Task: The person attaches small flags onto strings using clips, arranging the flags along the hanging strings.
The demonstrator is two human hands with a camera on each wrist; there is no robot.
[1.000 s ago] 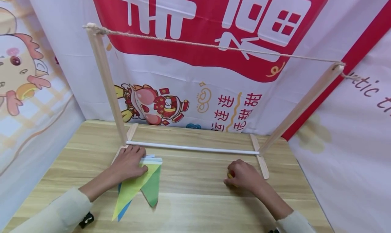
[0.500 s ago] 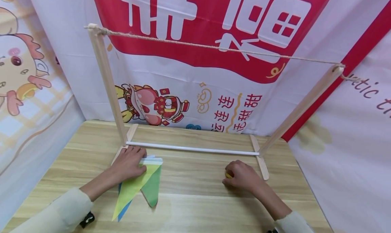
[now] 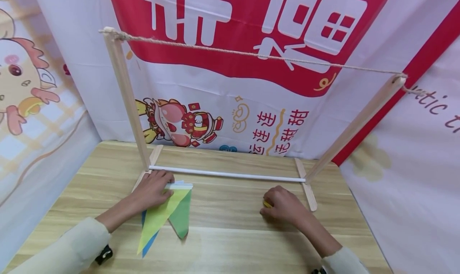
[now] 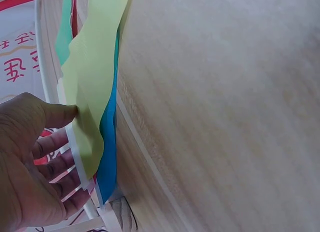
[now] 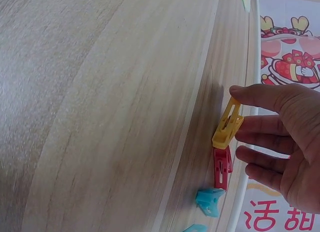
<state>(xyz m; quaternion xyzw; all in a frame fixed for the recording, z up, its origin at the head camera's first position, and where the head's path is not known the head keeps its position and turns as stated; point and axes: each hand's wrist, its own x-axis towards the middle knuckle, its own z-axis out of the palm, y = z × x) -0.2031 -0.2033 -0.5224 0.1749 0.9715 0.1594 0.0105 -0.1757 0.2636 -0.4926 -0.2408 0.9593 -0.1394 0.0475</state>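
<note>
At the left of the table, my left hand [image 3: 152,188] pinches a small stack of paper pennants by its white top edge. A yellow pennant [image 3: 163,214] lies uppermost, with a green pennant [image 3: 181,218] fanned to the right and a blue pennant [image 4: 109,152] underneath. In the left wrist view the thumb presses the yellow paper while the fingers reach behind the edge; a sliver of red shows too. On the right, my right hand [image 3: 284,204] holds a yellow clothespin [image 5: 229,126] between thumb and fingers. Close below it in the wrist view is a red clothespin [image 5: 221,169].
Teal clothespins [image 5: 210,201] lie past the red one. Behind both hands stands a frame with two wooden posts [image 3: 123,94], a white rod [image 3: 226,174] low between them, and a twine [image 3: 230,51] strung across the top. Flat wooden feet [image 3: 310,196] rest on the table [image 3: 230,242].
The pennant stack has shifted slightly up and to the right with my left hand. My right hand has drifted a little left, keeping the yellow clothespin.
</note>
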